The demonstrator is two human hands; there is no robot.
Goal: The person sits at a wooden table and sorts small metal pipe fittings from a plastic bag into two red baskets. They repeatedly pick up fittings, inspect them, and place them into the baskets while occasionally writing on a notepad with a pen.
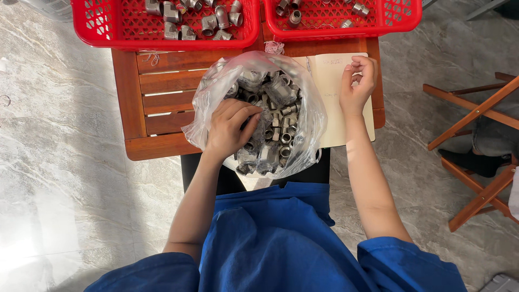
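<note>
A clear plastic bag point(311, 116) full of grey metal pipe fittings point(281, 113) lies open on a reddish wooden slatted table point(162, 97). My left hand point(230, 130) reaches into the bag, fingers curled down among the fittings; what it grips is hidden. My right hand point(357, 84) rests on an open notebook point(335, 103) to the right of the bag, fingers loosely curled near the page's top edge, holding nothing I can make out.
Two red plastic baskets stand at the table's far edge, the left basket point(92, 27) and the right basket point(400, 19), each holding metal fittings. A wooden folding stool point(476, 157) stands at the right, with a person's dark shoe point(470, 161) by it. The floor is grey marble tile.
</note>
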